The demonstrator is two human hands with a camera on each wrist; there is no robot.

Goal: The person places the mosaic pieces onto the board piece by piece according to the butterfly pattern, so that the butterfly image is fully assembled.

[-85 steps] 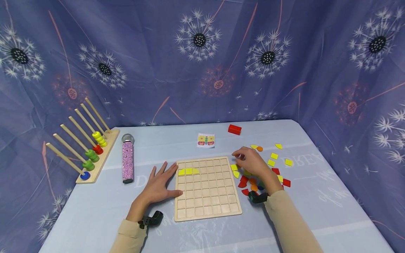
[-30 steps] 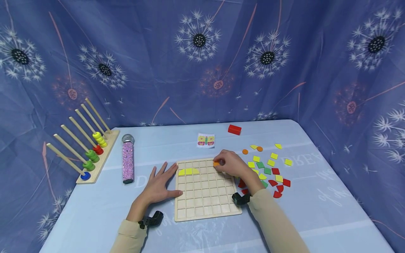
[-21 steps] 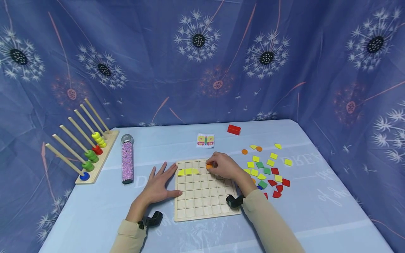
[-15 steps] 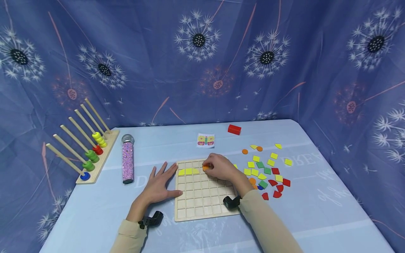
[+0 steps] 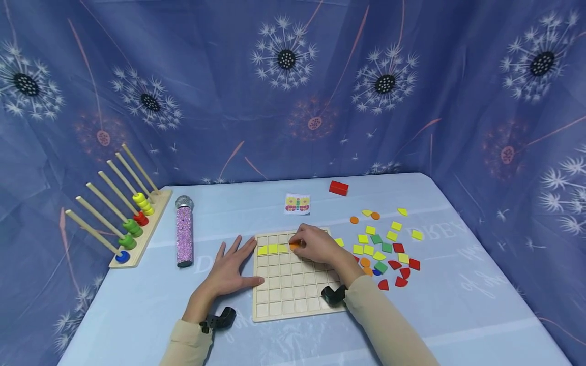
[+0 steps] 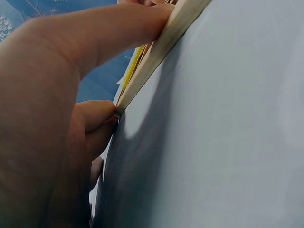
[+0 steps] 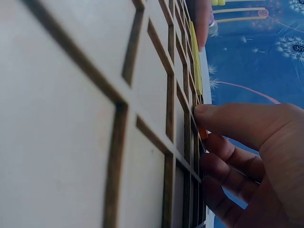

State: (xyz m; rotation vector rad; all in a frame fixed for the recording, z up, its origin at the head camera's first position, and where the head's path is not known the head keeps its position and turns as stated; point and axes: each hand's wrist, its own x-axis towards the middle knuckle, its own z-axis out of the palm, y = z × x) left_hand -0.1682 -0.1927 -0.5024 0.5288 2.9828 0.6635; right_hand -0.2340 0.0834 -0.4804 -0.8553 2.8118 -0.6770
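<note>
A square wooden grid board (image 5: pixel 288 294) lies on the table. Three yellow tiles (image 5: pixel 272 249) sit side by side in its second row from the far edge. Just right of them, my right hand (image 5: pixel 318 247) pinches an orange disc (image 5: pixel 294 246) between thumb and fingertips, low over the same row. In the right wrist view the orange disc (image 7: pixel 204 132) shows only partly, behind the thumb. My left hand (image 5: pixel 230 272) rests with fingers spread at the board's left edge. Its thumb (image 6: pixel 137 23) and index finger touch the board's side in the left wrist view.
Loose yellow, green, red, orange and blue pieces (image 5: pixel 380 266) are scattered right of the board. Behind it lie a butterfly picture card (image 5: pixel 297 204) and a red block (image 5: pixel 339 188). A sparkly microphone (image 5: pixel 185 234) and a wooden peg abacus (image 5: pixel 148 218) stand at left.
My right hand has come from the loose pieces onto the board with an orange disc, sliding left and slightly nearer along the grid toward the yellow tiles. The left hand stays put.
</note>
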